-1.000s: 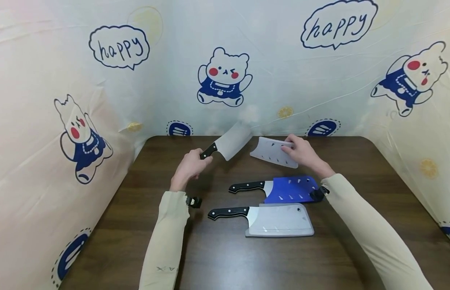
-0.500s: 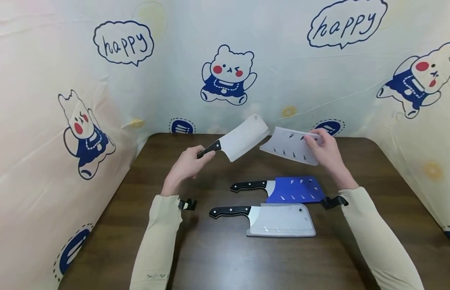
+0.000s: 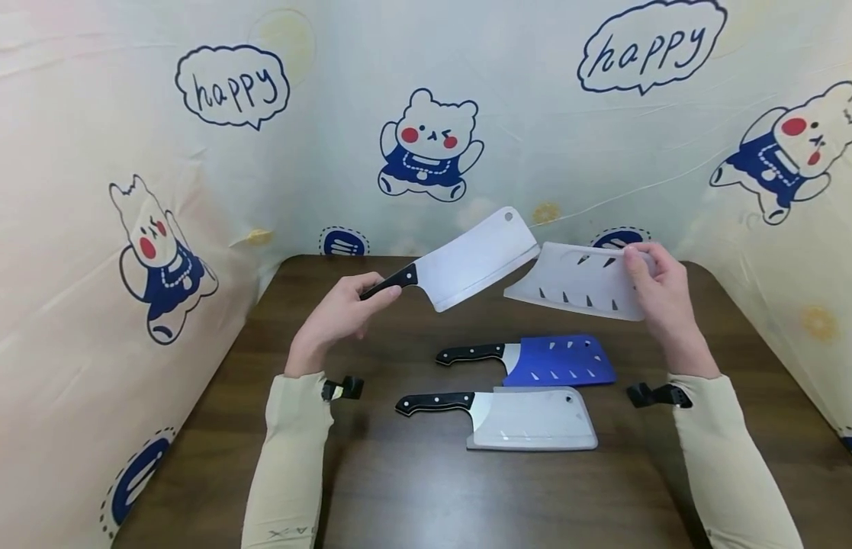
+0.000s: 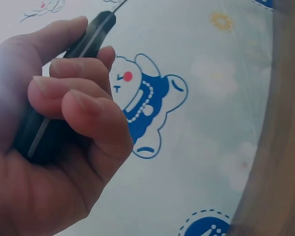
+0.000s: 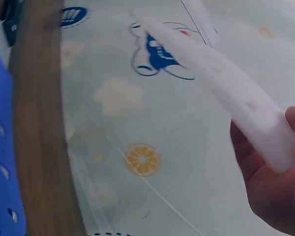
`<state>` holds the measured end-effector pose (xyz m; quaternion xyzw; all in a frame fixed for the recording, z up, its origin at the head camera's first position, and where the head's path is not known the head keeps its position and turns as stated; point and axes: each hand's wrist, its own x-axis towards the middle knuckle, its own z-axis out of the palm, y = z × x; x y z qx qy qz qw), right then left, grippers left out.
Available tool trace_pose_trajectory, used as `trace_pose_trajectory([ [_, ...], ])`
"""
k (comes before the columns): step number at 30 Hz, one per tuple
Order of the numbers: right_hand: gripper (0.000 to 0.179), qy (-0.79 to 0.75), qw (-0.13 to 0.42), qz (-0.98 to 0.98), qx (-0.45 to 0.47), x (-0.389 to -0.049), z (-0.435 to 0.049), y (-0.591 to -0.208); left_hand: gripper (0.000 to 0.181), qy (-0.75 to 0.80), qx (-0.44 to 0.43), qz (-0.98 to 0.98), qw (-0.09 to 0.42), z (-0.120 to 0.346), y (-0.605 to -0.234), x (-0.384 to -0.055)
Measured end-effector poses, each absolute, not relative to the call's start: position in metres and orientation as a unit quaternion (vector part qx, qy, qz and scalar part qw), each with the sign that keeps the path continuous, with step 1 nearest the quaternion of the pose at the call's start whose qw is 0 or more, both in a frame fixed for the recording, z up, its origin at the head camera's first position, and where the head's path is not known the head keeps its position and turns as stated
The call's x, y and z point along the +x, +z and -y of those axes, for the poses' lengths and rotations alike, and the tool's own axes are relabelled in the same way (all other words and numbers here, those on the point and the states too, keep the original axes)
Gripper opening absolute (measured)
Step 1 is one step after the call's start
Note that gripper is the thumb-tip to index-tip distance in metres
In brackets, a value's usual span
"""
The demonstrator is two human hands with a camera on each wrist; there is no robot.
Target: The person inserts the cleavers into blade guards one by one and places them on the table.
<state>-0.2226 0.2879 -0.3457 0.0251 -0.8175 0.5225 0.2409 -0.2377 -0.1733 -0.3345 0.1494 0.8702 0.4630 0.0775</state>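
My left hand (image 3: 343, 309) grips the black handle of a cleaver (image 3: 475, 259), its bare blade raised and slanting up to the right above the table. In the left wrist view the fingers (image 4: 96, 105) curl round that handle. A white plastic blade cover (image 3: 580, 282) with slots hangs from my right hand (image 3: 662, 293), pinched between thumb and fingers at its right end. The blade's far corner reaches right up to the cover's open left end. The right wrist view shows the cover (image 5: 226, 83) edge-on, with the thumb on one side.
Below the hands lie two more black-handled cleavers on the brown table (image 3: 426, 488): one in a blue slotted cover (image 3: 559, 360), one nearer in a white cover (image 3: 535, 419). A cartoon-printed cloth (image 3: 316, 168) rises behind and at both sides.
Both hands have lifted the cleaver and the white cover toward me. The right hand has moved right with the cover, and the blade has swung farther right beside it.
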Motion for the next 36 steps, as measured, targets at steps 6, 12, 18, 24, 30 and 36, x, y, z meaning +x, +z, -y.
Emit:
trace_pose_trajectory([
  [6,0.024,0.571,0.238,0.786,-0.008,-0.213,-0.295,-0.336,0.035,0.492,0.189,-0.846,0.075,0.180,-0.330,-0.235],
  [12,0.022,0.611,0.256,0.749,0.014,-0.209,-0.294,-0.330,0.029,0.499,0.212,-0.838,0.064,0.185,-0.328,-0.235],
  [18,0.019,0.642,0.261,0.720,0.042,-0.207,-0.292,-0.331,0.027,0.507,0.225,-0.829,0.066,0.184,-0.328,-0.235],
  [24,0.021,0.627,0.262,0.732,0.044,-0.205,-0.289,-0.332,0.026,0.516,0.226,-0.824,0.064,0.185,-0.330,-0.236],
  [30,0.023,0.606,0.262,0.750,0.049,-0.203,-0.287,-0.332,0.028,0.520,0.225,-0.821,0.067,0.184,-0.332,-0.237],
  [36,0.024,0.617,0.259,0.741,0.059,-0.204,-0.287,-0.332,0.021,0.518,0.230,-0.820,0.074,0.181,-0.324,-0.232],
])
